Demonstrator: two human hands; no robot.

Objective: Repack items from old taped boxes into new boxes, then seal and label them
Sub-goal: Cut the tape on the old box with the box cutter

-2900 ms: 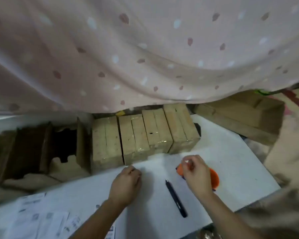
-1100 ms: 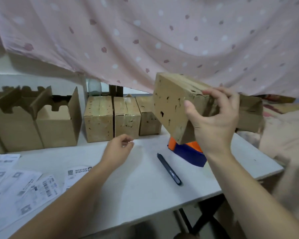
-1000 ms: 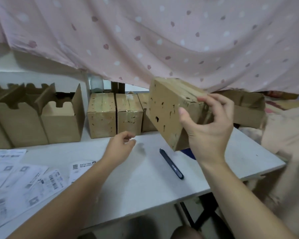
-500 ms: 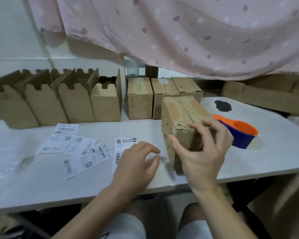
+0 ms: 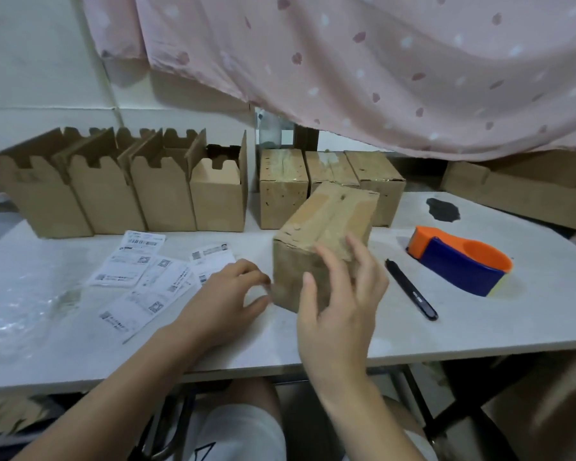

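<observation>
An old taped cardboard box (image 5: pixel 330 217), scuffed and holed, stands on the white table (image 5: pixel 479 324) in front of me. My right hand (image 5: pixel 340 301) is at its near face with fingers spread and relaxed, gripping nothing. My left hand (image 5: pixel 226 294) lies beside the box's lower left corner, its fingers loosely curled and their tips close to the edge. Three more old taped boxes (image 5: pixel 281 188) stand in a row behind. Several new boxes (image 5: pixel 218 197) with their flaps up line the back left. Shipping labels (image 5: pixel 140 264) lie scattered to the left.
An orange and blue tape dispenser (image 5: pixel 463 261) sits at the right, a black pen-like tool (image 5: pixel 411 289) between it and the box. Clear plastic wrap (image 5: pixel 14 294) covers the table's left end. Larger cardboard (image 5: pixel 512 188) lies at the back right under a pink curtain (image 5: pixel 379 61).
My right hand carried the old box from the back row down to the table in front of me and loosened its grip. My left hand moved up to the box's left corner.
</observation>
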